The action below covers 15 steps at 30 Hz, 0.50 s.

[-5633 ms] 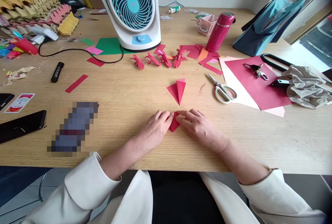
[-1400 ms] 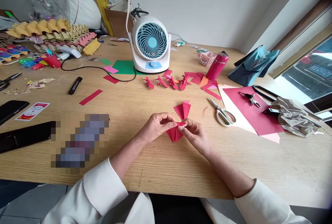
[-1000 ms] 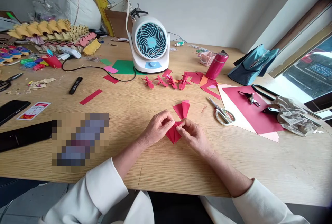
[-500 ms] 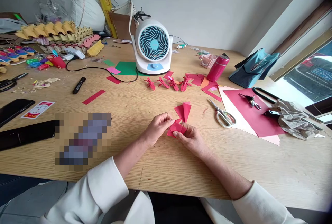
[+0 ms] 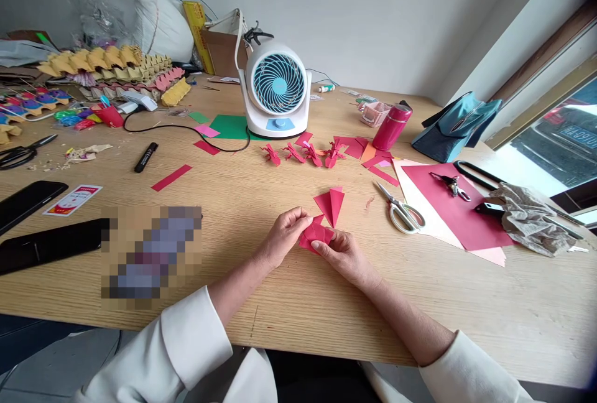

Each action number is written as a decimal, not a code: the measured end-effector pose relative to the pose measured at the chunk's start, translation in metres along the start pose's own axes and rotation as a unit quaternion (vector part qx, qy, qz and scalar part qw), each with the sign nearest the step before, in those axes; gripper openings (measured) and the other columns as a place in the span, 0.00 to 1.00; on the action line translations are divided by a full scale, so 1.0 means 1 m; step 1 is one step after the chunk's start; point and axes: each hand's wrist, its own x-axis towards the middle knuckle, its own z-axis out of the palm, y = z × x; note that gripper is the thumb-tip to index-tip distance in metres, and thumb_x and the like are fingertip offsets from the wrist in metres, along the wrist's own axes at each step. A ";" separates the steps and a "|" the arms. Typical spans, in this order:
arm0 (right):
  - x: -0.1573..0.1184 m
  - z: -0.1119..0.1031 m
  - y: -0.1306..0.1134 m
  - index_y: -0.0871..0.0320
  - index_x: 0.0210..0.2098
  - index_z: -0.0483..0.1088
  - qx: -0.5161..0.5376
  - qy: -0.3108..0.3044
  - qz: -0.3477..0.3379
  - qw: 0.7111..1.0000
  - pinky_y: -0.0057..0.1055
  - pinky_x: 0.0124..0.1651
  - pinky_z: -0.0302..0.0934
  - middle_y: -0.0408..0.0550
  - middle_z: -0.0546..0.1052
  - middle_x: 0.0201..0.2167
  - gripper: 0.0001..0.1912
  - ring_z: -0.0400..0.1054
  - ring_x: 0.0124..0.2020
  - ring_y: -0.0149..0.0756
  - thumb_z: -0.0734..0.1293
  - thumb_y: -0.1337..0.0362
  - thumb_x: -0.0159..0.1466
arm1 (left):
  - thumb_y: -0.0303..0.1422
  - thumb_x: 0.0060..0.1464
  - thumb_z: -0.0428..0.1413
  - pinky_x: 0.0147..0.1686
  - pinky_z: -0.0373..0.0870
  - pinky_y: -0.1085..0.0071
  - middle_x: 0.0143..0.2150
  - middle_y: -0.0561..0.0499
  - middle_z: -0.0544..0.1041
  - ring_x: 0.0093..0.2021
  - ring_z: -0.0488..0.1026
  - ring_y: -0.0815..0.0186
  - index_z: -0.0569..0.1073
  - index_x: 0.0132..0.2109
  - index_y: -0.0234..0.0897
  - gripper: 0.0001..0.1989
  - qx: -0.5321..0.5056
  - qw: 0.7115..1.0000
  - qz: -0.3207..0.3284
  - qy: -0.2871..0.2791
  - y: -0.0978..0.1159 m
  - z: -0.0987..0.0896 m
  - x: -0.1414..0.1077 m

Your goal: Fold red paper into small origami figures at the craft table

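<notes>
The left hand (image 5: 285,235) pinches the upper left of the red paper (image 5: 318,234) between thumb and fingertips, and the right hand (image 5: 344,255) has its grip closed on the right side, thumb on top. The paper is over the tabletop (image 5: 261,188), just nearer than a folded piece (image 5: 330,206); scissors (image 5: 400,211) lie rightward, four figures (image 5: 313,155) beyond

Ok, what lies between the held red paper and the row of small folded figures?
In the head view, one pointed, folded red piece lies there, beyond the held paper and short of the figures.
</notes>
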 end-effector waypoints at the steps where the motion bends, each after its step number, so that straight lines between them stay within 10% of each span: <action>1: 0.000 0.000 -0.001 0.57 0.25 0.63 -0.003 0.004 0.001 1.000 0.28 0.28 0.51 0.40 0.61 0.23 0.23 0.51 0.24 0.28 0.69 0.44 0.58 | 0.39 0.57 0.52 0.27 0.57 0.75 0.24 0.57 0.62 0.25 0.58 0.72 0.63 0.29 0.37 0.13 0.032 0.999 0.020 0.005 0.000 0.000 0.000; 15: -0.002 -0.001 0.004 0.58 0.26 0.67 -0.002 -0.009 -0.003 1.000 0.28 0.29 0.51 0.41 0.65 0.22 0.22 0.55 0.24 0.29 0.69 0.45 0.59 | 0.40 0.63 0.49 0.27 0.55 0.75 0.22 0.58 0.57 0.24 0.55 0.72 0.59 0.26 0.37 0.18 0.158 0.982 0.091 0.050 -0.007 0.001 0.000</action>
